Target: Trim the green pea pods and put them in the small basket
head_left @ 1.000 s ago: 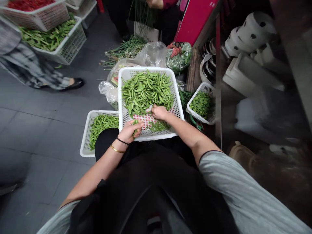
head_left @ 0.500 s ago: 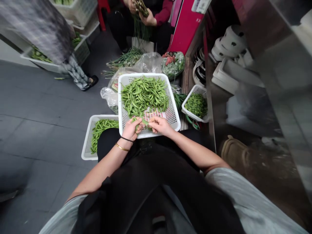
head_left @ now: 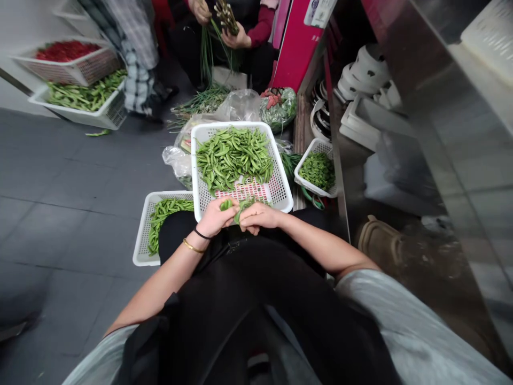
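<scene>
A white slotted basket (head_left: 199,176) rests on my knees, heaped with green pea pods (head_left: 232,155). My left hand (head_left: 214,218) and my right hand (head_left: 258,216) meet at its near rim, both closed on one pea pod (head_left: 239,209) held between them. More pods poke out of my left fist. A black band and a gold bangle sit on my left wrist.
A lower white basket (head_left: 141,240) with pods lies on the grey floor at my left. A small basket of green trimmings (head_left: 316,171) stands right. Plastic bags, scallions and a person in red sleeves holding greens (head_left: 224,21) are ahead. Another person's legs (head_left: 136,59) stand by stacked baskets (head_left: 80,101).
My right hand left the pile and came back to the near rim to meet my left hand on a pod. The person at the left walked farther away.
</scene>
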Tool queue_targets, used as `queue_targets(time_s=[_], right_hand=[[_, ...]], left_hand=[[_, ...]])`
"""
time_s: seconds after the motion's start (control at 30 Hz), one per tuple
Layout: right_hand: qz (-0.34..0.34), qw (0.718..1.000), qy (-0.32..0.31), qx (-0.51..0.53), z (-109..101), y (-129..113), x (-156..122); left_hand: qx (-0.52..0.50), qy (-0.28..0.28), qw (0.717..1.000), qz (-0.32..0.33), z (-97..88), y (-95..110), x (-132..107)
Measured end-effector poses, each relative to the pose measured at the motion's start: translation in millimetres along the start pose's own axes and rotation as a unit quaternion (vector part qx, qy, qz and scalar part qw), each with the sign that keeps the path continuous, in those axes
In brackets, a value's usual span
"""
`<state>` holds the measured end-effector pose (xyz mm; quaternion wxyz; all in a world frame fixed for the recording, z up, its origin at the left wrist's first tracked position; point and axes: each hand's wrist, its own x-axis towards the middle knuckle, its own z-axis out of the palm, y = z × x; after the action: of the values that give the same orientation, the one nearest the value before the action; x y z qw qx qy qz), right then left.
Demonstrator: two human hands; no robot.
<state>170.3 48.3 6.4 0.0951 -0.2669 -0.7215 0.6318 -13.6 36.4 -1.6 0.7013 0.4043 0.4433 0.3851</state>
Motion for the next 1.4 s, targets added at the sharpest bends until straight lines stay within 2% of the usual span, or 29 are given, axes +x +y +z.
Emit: queue_targets(time_s=[0.03, 0.07, 0.13, 0.2, 0.27, 0.33, 0.4, 0.47, 0.5, 0.57, 0.63, 0.67, 0.7, 0.77, 0.83, 0.9, 0.93, 1.0, 1.07, 1.17, 1.23, 1.3, 1.4], right_hand=[[0.005, 0.998, 0.011, 0.065, -3, 4, 0], [0.009, 0.992, 0.053, 0.114, -7, 9, -1], [0.016, 0.969, 0.191, 0.157, -16, 15, -4], [0.024, 0.942, 0.316, 0.111, -24, 14, -9], [0.010, 0.928, 0.371, -0.036, -26, 8, -13], [-0.021, 0.909, 0.346, -0.231, -22, -1, -13], [-0.030, 0.882, 0.273, -0.384, -15, -5, -9], [-0.018, 0.872, 0.187, -0.452, -9, -5, -3], [-0.020, 0.877, 0.154, -0.455, -8, -4, 0], [-0.054, 0.909, 0.110, -0.399, -8, 0, 6], [-0.085, 0.953, 0.118, -0.267, -9, 3, 10], [-0.085, 0.969, 0.141, -0.186, -11, 5, 12], [-0.073, 0.977, 0.166, -0.111, -14, 8, 13], [-0.015, 0.981, 0.192, -0.019, -22, 17, 16], [0.079, 0.985, 0.145, -0.049, -35, 31, 19], [0.193, 0.961, 0.078, -0.181, -49, 46, 26], [0.236, 0.936, 0.061, -0.256, -55, 52, 33], [0.279, 0.884, 0.081, -0.366, -61, 62, 56], [0.288, 0.860, 0.122, -0.403, -63, 69, 84], [0.291, 0.857, 0.141, -0.401, -60, 73, 118], [0.283, 0.861, 0.141, -0.399, -57, 71, 123], [0.270, 0.866, 0.141, -0.396, -52, 65, 113], [0.180, 0.904, 0.113, -0.372, -37, 47, 80]], left_hand=[[-0.006, -0.022, 1.000, -0.007, -1.8, 1, -1], [-0.018, -0.034, 0.999, -0.016, -3.7, 2, -2], [-0.046, -0.042, 0.997, -0.039, -7.5, 3, -2], [-0.066, -0.043, 0.995, -0.067, -10.5, 1, 0], [-0.079, -0.045, 0.991, -0.093, -12.4, -1, 3], [-0.085, -0.055, 0.989, -0.111, -13.4, -3, 6], [-0.059, -0.070, 0.989, -0.116, -14.1, -2, 8], [0.031, -0.081, 0.992, -0.089, -14.6, 1, 8], [0.099, -0.091, 0.989, -0.057, -14.6, 3, 8], [0.227, -0.122, 0.965, 0.035, -13.7, 8, 5], [0.288, -0.135, 0.940, 0.120, -11.7, 11, 3], [0.285, -0.107, 0.941, 0.149, -10.9, 11, 2], [0.265, -0.054, 0.948, 0.169, -10.6, 10, 1], [0.181, 0.086, 0.963, 0.182, -13.1, 8, 3], [0.056, 0.198, 0.964, 0.168, -21.1, 5, 9], [-0.068, 0.227, 0.964, 0.121, -32.9, 4, 17], [-0.120, 0.217, 0.965, 0.088, -38.9, 4, 20], [-0.199, 0.170, 0.965, 0.019, -48.4, 3, 26], [-0.244, 0.121, 0.962, -0.029, -52.5, 1, 28], [-0.244, 0.053, 0.966, -0.064, -50.9, -3, 26], [-0.212, 0.033, 0.974, -0.071, -48.0, -7, 25], [-0.147, 0.069, 0.985, -0.058, -44.5, -12, 25], [0.003, 0.140, 0.990, -0.031, -36.9, -19, 28]])
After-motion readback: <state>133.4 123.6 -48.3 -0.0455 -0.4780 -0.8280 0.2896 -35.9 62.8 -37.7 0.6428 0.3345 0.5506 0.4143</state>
